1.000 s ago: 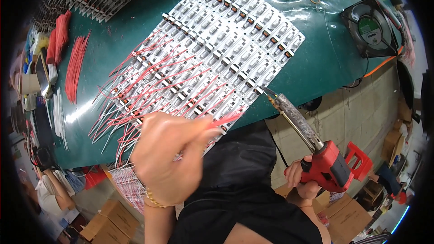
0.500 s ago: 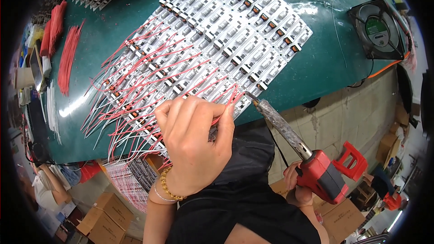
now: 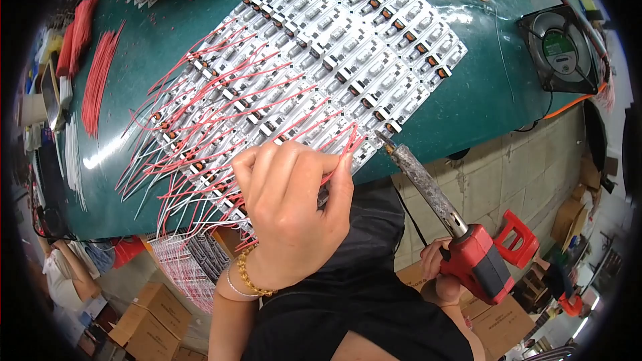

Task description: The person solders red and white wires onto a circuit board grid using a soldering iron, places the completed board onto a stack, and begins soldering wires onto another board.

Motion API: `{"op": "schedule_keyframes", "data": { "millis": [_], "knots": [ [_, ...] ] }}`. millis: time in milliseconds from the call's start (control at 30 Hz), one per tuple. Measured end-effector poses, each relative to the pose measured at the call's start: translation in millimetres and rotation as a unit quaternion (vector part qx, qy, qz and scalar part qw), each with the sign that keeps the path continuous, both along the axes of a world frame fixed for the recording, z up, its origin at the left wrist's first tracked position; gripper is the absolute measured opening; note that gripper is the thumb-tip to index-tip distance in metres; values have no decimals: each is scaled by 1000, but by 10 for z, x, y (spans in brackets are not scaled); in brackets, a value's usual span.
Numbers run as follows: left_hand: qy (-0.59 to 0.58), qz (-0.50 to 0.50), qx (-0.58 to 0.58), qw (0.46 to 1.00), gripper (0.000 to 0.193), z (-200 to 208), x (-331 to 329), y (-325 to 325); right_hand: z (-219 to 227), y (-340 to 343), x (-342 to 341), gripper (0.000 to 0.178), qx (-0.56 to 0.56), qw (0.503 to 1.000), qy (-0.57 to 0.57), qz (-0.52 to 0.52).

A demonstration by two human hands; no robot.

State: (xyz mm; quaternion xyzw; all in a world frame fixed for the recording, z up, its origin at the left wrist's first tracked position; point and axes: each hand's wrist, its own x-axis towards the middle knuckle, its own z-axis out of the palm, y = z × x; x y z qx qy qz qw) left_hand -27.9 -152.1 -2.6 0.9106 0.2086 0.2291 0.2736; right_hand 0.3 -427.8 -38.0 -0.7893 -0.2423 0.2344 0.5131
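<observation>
A large panel of small white circuit boards [image 3: 348, 47], carrying dark and orange parts, lies slanted on the green table. My left hand [image 3: 294, 200] is over its near edge, with thumb and forefinger pinched on thin red wires [image 3: 350, 140] whose upper ends meet the board. In my right hand [image 3: 438, 271] is a soldering gun [image 3: 478, 261] with a red and black body and a long, stained metal barrel. Its tip is at the panel's near right edge, just right of the pinched wires; whether it touches is unclear. Other red wires [image 3: 227, 113] fan leftward across the panel.
Bundles of red wires [image 3: 101, 83] and white wires [image 3: 75, 160] lie at the left of the green table [image 3: 461, 120]. A black fan [image 3: 558, 50] stands at the right edge. Below are cardboard boxes [image 3: 152, 321] and a red stool [image 3: 518, 241]. Another person [image 3: 70, 271] is at lower left.
The soldering gun's tip has shifted slightly right, a little farther from the pinched wires. My left hand keeps its pinch, and the whole view has shifted slightly.
</observation>
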Motion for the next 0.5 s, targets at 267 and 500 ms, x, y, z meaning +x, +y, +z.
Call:
{"op": "schedule_keyframes", "data": {
  "millis": [267,500],
  "knots": [
    [-6,-4,4,1000,14,-28,8,-20,60,42,-137,12,-66,994,-69,-54],
    [-45,-2,-35,998,14,-20,2,-22,219,267,-47,45,248,931,222,-152]
  ]
}}
